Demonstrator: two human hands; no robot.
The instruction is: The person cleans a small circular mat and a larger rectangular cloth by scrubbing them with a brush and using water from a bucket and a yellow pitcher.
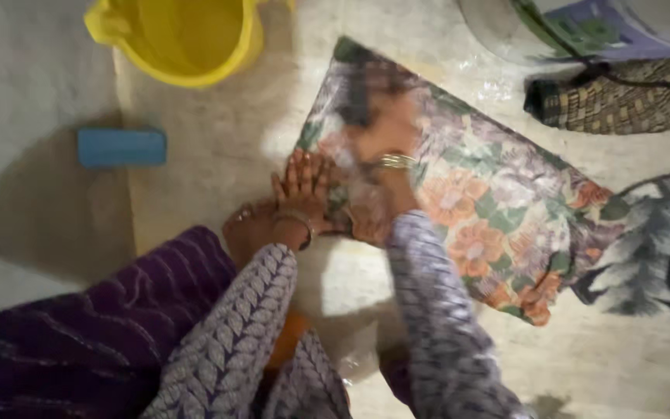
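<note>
A wet floral cloth with orange flowers lies spread flat on a pale stone floor. My left hand presses flat on the cloth's near left edge, fingers apart, a bangle at the wrist. My right hand is blurred with motion on the cloth's upper left part, also wearing a bangle; whether it grips anything I cannot make out. Both sleeves carry a purple and white leaf pattern. A bare foot rests just left of my left hand.
A yellow bucket stands at the top left. A blue bar of soap lies on the floor to the left. A woven mat and a round tub are at the top right. Another grey patterned cloth lies at the right.
</note>
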